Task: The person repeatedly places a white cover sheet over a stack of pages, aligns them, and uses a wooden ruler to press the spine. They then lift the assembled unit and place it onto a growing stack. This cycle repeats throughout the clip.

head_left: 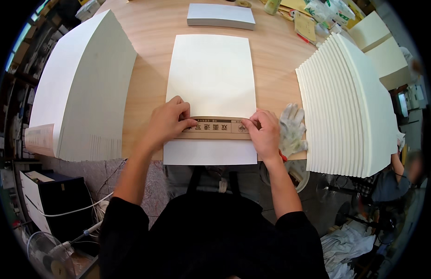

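Note:
A pad of white paper (210, 69) lies upright in front of me, its near end at the table's front edge. Across its lower part runs a brown printed paper band (210, 135), with a strip of white showing below it. My left hand (168, 120) pinches the band's left end between thumb and fingers. At the other end my right hand (265, 132) grips the band in the same way, its thumb on the printed face. Whether the band goes round underneath the pad is hidden.
A tall white paper stack (92, 93) stands left, a brown label (39, 139) at its near end. On the right rises a layered stack of pads (336, 107), a stained work glove (292, 128) beside it. Farther off lie a paper block (221, 17) and a plastic bag (334, 11).

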The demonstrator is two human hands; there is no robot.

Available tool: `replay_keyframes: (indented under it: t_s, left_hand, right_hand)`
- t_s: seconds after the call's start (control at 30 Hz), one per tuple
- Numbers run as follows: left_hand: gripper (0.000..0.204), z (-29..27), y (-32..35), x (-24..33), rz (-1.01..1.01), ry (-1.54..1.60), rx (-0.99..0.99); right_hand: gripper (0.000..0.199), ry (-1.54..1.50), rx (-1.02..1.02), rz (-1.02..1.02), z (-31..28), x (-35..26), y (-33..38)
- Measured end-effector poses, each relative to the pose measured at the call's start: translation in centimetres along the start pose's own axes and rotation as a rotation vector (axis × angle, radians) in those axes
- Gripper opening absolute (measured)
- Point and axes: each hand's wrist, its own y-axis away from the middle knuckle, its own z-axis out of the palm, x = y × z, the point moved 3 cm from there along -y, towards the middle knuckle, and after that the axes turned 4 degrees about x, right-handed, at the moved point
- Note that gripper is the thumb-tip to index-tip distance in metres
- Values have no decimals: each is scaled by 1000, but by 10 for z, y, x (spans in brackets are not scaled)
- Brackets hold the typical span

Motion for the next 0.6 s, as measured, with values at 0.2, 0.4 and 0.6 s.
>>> replay_keyframes:
  t_s: [0.2,0.4,0.6]
  left_hand:
    - [59,15,-50,61,667,-768,-266]
    - [98,51,-75,85,836,-1065,-443]
    - [82,34,-76,90,801,-954,-540]
  right_hand:
    - [14,-158,-212,207,-15,16,-18]
    - [21,147,21,165,-93,33,-34]
    - [14,227,-63,-9,-78,39,-1]
